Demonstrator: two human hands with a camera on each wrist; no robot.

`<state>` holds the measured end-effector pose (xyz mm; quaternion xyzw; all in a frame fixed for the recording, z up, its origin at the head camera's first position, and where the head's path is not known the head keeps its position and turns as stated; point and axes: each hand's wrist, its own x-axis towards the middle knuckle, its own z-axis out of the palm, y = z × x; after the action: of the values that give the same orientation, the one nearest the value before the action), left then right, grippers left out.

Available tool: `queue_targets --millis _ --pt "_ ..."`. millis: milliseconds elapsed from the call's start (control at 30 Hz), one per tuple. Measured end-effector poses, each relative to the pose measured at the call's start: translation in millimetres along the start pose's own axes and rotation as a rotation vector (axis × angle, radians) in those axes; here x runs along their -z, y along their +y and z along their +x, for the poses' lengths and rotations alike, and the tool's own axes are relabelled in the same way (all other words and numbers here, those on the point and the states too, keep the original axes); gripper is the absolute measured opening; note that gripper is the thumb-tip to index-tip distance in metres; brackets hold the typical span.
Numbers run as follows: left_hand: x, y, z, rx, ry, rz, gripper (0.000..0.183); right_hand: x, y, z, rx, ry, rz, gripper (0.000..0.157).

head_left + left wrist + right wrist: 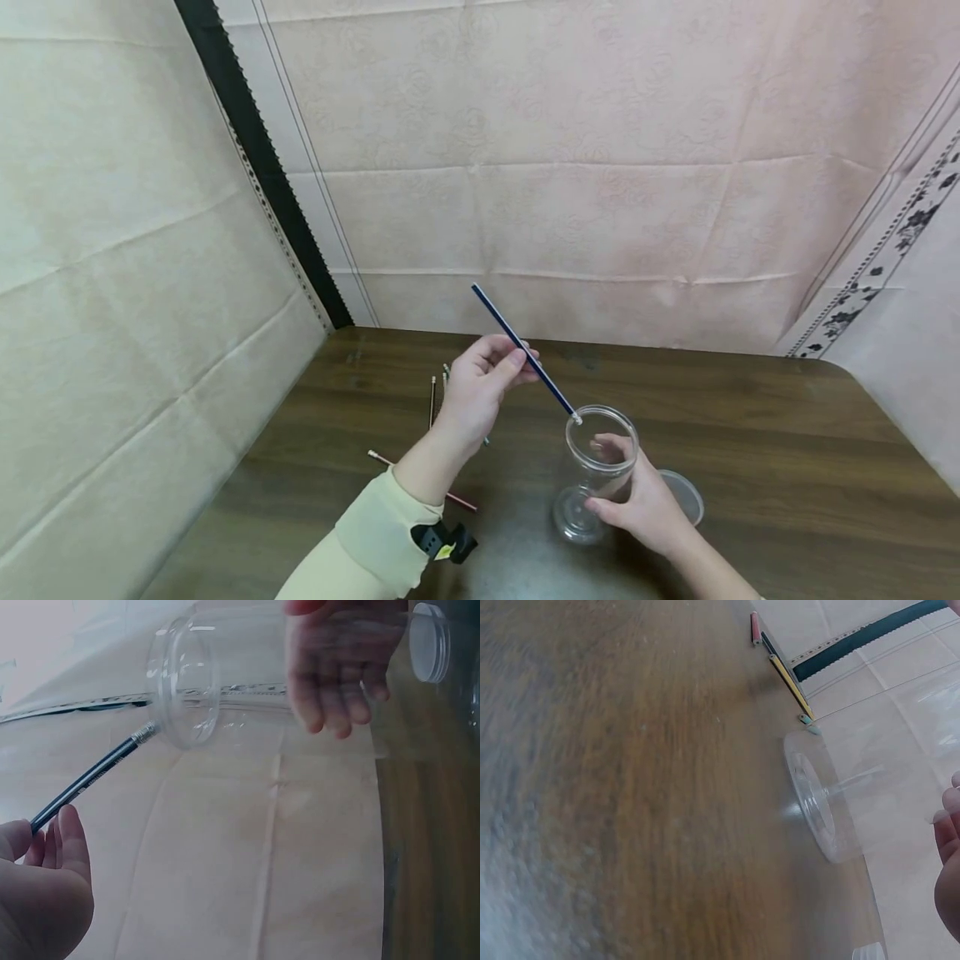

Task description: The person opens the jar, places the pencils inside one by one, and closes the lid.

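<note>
A dark blue pencil (555,390) is pinched in my left hand (480,379), tilted so its silvery ferrule end points down at the mouth of a clear jar (581,479). In the left wrist view the pencil (94,774) has that end right by the jar's rim (196,686); whether they touch, I cannot tell. My right hand (645,508) grips the jar's side with thumb and fingers apart around it. The jar stands nearly upright on the table, and its base (810,795) shows no pencil inside in the right wrist view.
Several pencils lie on the brown wooden table (787,433), including a reddish one (461,502) partly behind my left forearm and a yellow one (789,684). A clear round lid (684,497) lies beside my right hand. Pale cloth (585,225) hangs behind the table.
</note>
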<state>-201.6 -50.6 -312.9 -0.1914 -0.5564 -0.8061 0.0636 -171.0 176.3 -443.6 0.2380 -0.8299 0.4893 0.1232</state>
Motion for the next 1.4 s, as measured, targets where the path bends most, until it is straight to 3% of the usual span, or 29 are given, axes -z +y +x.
queue_targets --millis 267,500,633,900,1067,1400 --pt "-1.2 -12.1 -5.7 0.061 -0.091 0.179 0.017 -1.2 3 0 -0.001 0.002 0.02 0.071" --pt "-2.2 -16.6 -9.8 0.082 -0.147 0.446 0.02 0.4 2 -1 -0.025 -0.01 0.009 0.071" --pt "-2.7 -20.0 -12.0 0.081 -0.187 0.547 0.021 1.3 0 -1 -0.036 -0.018 0.006 0.07" --pt "-2.9 -25.0 -14.2 0.022 -0.248 0.614 0.014 2.2 2 -1 -0.027 -0.031 0.028 0.069" --pt "1.7 -26.5 -13.5 0.012 -0.233 0.612 0.015 1.1 4 -1 0.004 -0.014 -0.003 0.07" --pt "9.5 -28.0 -12.4 -0.006 -0.185 0.6 0.018 1.0 2 -3 -0.025 -0.013 -0.022 0.07"
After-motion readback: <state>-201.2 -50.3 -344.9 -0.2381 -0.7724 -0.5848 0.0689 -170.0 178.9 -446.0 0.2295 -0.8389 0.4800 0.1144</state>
